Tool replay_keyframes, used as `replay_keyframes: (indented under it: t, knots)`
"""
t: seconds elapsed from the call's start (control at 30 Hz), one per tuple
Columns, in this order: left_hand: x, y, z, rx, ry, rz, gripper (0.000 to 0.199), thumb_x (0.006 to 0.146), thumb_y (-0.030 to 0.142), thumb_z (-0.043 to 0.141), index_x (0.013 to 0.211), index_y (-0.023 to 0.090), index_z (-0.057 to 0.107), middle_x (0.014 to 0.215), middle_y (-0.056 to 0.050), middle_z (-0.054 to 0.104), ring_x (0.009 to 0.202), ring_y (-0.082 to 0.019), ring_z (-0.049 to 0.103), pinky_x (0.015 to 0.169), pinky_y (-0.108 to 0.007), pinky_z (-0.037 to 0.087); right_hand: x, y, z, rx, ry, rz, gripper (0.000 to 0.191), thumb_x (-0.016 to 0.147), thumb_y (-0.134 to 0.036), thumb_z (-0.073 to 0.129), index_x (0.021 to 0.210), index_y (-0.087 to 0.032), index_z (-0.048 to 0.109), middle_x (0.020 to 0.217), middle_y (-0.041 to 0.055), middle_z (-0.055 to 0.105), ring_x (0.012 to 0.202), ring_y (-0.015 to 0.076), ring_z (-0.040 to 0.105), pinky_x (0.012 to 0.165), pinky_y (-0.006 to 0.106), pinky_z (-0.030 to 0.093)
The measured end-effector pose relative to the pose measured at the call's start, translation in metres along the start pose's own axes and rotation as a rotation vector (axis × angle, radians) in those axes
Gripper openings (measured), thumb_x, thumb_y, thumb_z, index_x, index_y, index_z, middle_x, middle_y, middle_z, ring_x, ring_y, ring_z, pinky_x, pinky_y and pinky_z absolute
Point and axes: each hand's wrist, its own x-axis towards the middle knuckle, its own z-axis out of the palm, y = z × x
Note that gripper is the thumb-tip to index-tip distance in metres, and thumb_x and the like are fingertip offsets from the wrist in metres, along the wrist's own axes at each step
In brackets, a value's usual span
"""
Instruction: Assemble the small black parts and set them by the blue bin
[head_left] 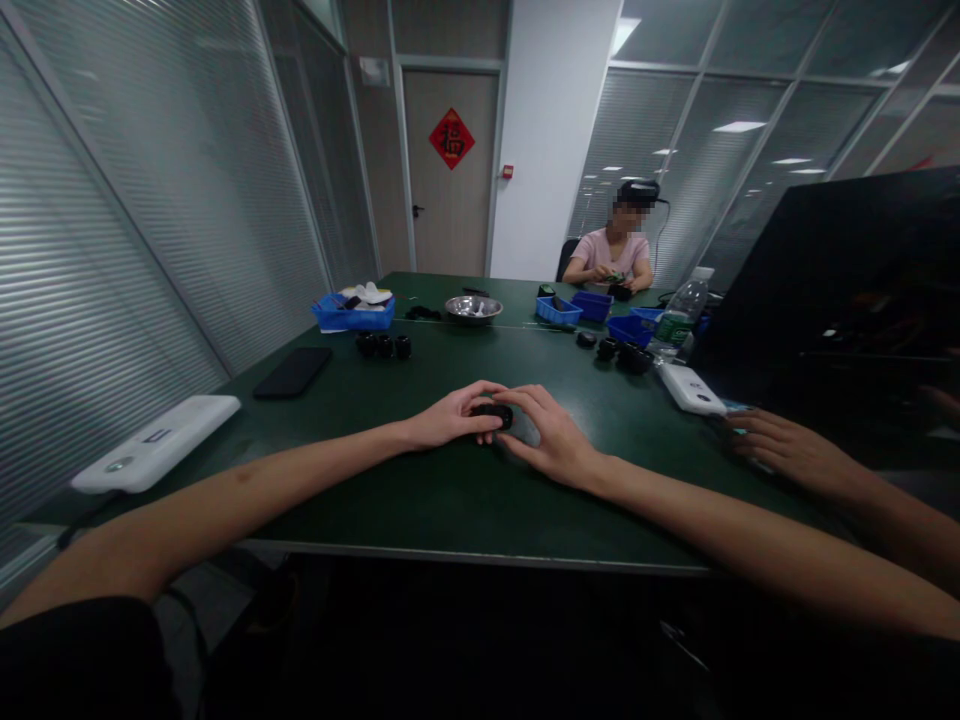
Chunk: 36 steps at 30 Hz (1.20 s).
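Note:
Both hands meet over the green table point(420, 500), near its front edge. My left hand point(450, 418) is closed around a small black cylindrical part point(493, 411), thumb along its near side. Coming in from the right, my right hand point(555, 440) curls its fingers over to the part, its fingertips next to my left fingers. A soft-looking grey piece point(525, 428) shows under the right palm, between thumb and fingers; its kind cannot be made out. Farther back on the left stand small black round parts point(385, 346) in a row.
A black phone point(292, 373) and white device point(157, 443) lie left. Behind are a blue basket point(354, 314), metal bowl point(473, 300) and blue trays point(558, 310). Right are a bottle point(679, 315), white device point(691, 389) and another person's hand point(787, 445). A co-worker point(611, 250) sits opposite.

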Motion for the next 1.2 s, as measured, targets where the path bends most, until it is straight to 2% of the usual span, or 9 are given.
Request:
replay_keyframes:
  t: [0.1, 0.37, 0.7, 0.83, 1.0, 1.2]
  knots:
    - [0.0003, -0.0008, -0.0002, -0.003, -0.006, -0.003, 0.057, 0.09, 0.033, 0.073, 0.139, 0.02, 0.047, 0.119, -0.009, 0.063, 0.084, -0.014, 0.065, 0.078, -0.031, 0.053, 0.0002, 0.0016, -0.0004, -0.007, 0.001, 0.016, 0.038, 0.095, -0.026, 0.067, 0.132, -0.025, 0.056, 0.121, 0.0104, 0.064, 0.111, 0.0286, 0.059, 0.096, 0.05, 0.054]
    - [0.0015, -0.0034, -0.0013, 0.013, -0.037, 0.008, 0.056, 0.091, 0.031, 0.073, 0.139, 0.02, 0.046, 0.111, -0.006, 0.062, 0.084, -0.014, 0.065, 0.076, -0.031, 0.052, -0.0011, 0.0021, -0.0004, 0.013, -0.011, -0.045, 0.033, 0.095, -0.018, 0.063, 0.128, -0.027, 0.06, 0.122, 0.0107, 0.059, 0.112, 0.0276, 0.059, 0.093, 0.048, 0.056]
    - [0.0005, 0.0007, 0.0009, 0.019, -0.024, 0.0, 0.056, 0.089, 0.031, 0.075, 0.137, 0.019, 0.048, 0.109, -0.007, 0.064, 0.083, -0.014, 0.065, 0.074, -0.03, 0.052, -0.001, 0.0016, 0.0009, 0.008, 0.001, -0.084, 0.05, 0.093, -0.012, 0.062, 0.14, -0.029, 0.052, 0.127, 0.0103, 0.062, 0.114, 0.0286, 0.059, 0.094, 0.05, 0.056]
    - [0.0015, -0.0025, -0.0002, 0.0, -0.008, 0.013, 0.056, 0.088, 0.031, 0.076, 0.135, 0.019, 0.049, 0.117, -0.008, 0.062, 0.084, -0.014, 0.065, 0.075, -0.03, 0.052, 0.0001, -0.0003, 0.0001, 0.007, 0.014, -0.022, 0.054, 0.092, -0.019, 0.068, 0.142, -0.026, 0.049, 0.129, 0.0116, 0.06, 0.116, 0.0292, 0.058, 0.098, 0.051, 0.054]
    - [0.0012, -0.0032, -0.0019, -0.014, -0.015, 0.002, 0.059, 0.089, 0.03, 0.075, 0.139, 0.021, 0.046, 0.117, -0.008, 0.062, 0.086, -0.015, 0.065, 0.078, -0.031, 0.052, 0.0008, 0.0024, -0.0003, -0.017, 0.027, 0.048, 0.034, 0.093, -0.026, 0.07, 0.124, -0.024, 0.058, 0.118, 0.0099, 0.062, 0.109, 0.0282, 0.06, 0.093, 0.048, 0.054]
    - [-0.0006, -0.0007, -0.0007, 0.024, -0.047, 0.003, 0.057, 0.09, 0.029, 0.073, 0.139, 0.019, 0.046, 0.109, -0.005, 0.062, 0.085, -0.014, 0.065, 0.077, -0.031, 0.052, -0.0006, 0.0037, -0.0007, -0.019, 0.002, -0.016, 0.036, 0.093, -0.018, 0.067, 0.127, -0.025, 0.057, 0.121, 0.0101, 0.06, 0.11, 0.0272, 0.059, 0.092, 0.046, 0.055]
